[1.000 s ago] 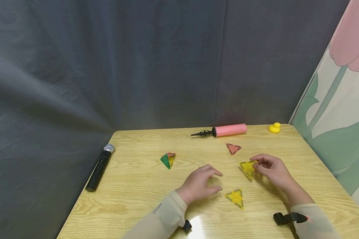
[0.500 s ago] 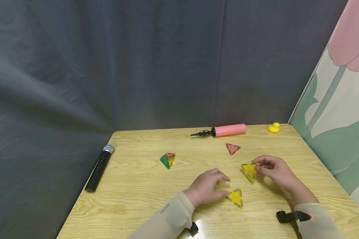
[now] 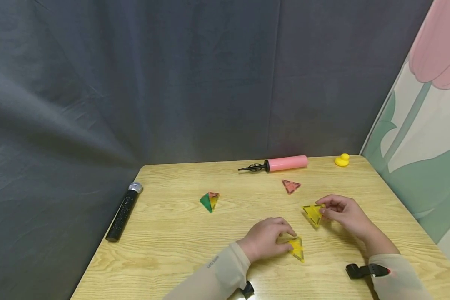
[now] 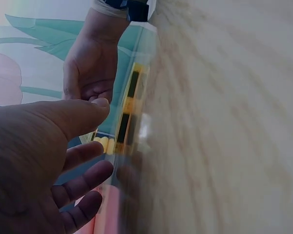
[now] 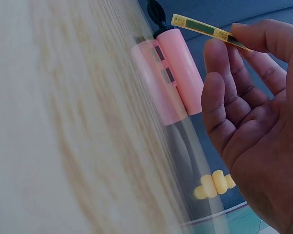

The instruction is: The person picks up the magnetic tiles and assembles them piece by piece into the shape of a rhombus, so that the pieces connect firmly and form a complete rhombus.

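My right hand (image 3: 346, 218) pinches a yellow triangular magnetic tile (image 3: 312, 214) between thumb and fingers, raised off the table. Edge-on in the right wrist view, that tile (image 5: 200, 27) sticks out past the fingertips. A second yellow triangular magnetic tile (image 3: 298, 250) lies flat on the table. Over its left corner is my left hand (image 3: 268, 238), thumb and fingers spread apart. The left wrist view has the lying tile (image 4: 127, 109) just beyond the left thumb; whether they touch I cannot tell.
Farther back lie a red triangular tile (image 3: 291, 186) and a small pyramid of green, yellow and red tiles (image 3: 210, 202). A pink hand pump (image 3: 286, 163) and yellow rubber duck (image 3: 342, 160) sit along the back edge. A black microphone (image 3: 123, 213) lies at the left edge.
My left hand has moved right, up to the tile on the table. The right hand shifted slightly toward me, then held still with its tile.
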`<state>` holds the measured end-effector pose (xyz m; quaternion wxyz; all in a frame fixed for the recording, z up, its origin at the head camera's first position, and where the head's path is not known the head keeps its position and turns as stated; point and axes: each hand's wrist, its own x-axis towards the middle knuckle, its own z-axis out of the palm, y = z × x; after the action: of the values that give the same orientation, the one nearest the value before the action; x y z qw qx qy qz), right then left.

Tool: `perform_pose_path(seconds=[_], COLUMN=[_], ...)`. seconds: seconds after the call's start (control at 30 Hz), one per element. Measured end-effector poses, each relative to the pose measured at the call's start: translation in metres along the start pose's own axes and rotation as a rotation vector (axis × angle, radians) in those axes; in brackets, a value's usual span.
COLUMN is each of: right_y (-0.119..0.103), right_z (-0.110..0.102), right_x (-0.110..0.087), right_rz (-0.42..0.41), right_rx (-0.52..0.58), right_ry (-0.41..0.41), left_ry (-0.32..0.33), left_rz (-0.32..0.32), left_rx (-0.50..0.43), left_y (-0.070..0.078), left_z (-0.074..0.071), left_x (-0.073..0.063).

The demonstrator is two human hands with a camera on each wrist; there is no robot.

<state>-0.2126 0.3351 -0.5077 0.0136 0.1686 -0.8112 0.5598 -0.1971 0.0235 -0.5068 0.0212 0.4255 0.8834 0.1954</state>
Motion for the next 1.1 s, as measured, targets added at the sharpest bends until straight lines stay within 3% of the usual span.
perform_pose_path(seconds=[0.7,1.1], right_y=[0.002,0.005], right_z=[0.001,0.002], right_x=[0.001,0.001], right_rz=[0.017,0.021], right_rx=[-0.005,-0.021], right_ry=[0.006,0.008], left_ry=[-0.027,-0.066], left_rz=[0.057,0.053], left_rx=[0.099,0.095], left_y=[0.011,0.012], left_z=[0.007,0.008], left_x=[0.004,0.001])
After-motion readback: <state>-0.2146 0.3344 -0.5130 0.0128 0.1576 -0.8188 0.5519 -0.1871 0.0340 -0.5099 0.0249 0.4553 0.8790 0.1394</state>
